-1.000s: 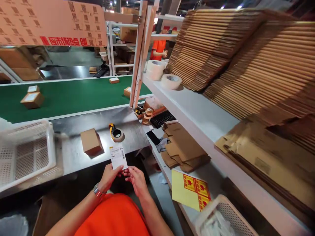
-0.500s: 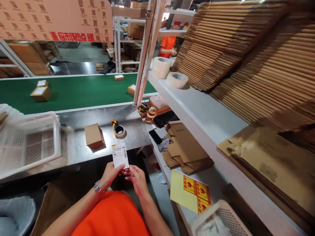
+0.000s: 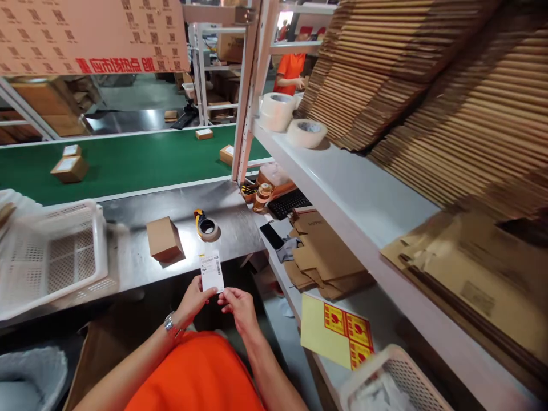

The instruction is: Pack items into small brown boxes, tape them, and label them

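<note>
Conveyor belt: green, bearing small cartons with white labels.
Upper shelf: white, with tape rolls at the far end beside stacked flattened cardboard.
Lower shelf: black keyboard, phone, flat brown cartons, yellow sticker sheet.
Perforated basket: white, at left, before the belt.
Sign: pale pink, with square codes and red lettering.
Person: in orange, beyond the upright post.

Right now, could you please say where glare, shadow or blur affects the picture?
Head view: glare whitens the metal bench beside the cardboard box, whose shadow falls to its right; stacked cartons blur toward the right edge; small print on the label is unreadable.
</note>
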A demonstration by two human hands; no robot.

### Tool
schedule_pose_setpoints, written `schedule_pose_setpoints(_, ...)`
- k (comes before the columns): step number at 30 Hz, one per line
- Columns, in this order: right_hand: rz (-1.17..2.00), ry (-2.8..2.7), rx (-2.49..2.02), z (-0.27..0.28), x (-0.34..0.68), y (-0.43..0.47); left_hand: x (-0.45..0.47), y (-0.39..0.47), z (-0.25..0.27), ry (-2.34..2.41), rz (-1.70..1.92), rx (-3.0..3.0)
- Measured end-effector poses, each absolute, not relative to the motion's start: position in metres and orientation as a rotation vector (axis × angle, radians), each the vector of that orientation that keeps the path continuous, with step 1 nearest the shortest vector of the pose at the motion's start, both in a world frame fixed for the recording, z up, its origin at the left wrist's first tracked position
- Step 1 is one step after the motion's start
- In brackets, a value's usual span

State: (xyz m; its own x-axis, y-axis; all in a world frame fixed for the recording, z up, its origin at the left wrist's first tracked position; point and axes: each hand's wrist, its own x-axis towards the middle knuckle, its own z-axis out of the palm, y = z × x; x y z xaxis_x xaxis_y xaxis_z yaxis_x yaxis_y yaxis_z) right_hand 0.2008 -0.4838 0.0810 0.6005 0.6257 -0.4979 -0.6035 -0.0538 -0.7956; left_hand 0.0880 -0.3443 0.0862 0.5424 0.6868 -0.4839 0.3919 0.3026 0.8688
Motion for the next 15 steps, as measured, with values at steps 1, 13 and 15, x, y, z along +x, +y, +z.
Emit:
schedule_pose_setpoints(1,0.991,-0.018,-1.284,0.08,0.201,-0.484,0.088,-0.343,0.084,1.105,0.305,1.398)
schedule_pose_setpoints(13,1.016,-0.029,-1.27,0.058,0.189,-0.497,0.105,-0.34,0.119,0.598,-0.117,1.712)
schedule_pose_setpoints(15,1.044,-0.021,-1.235,0.054,0.188,-0.501,0.109,-0.34,0.119,0.617,-0.161,1.699)
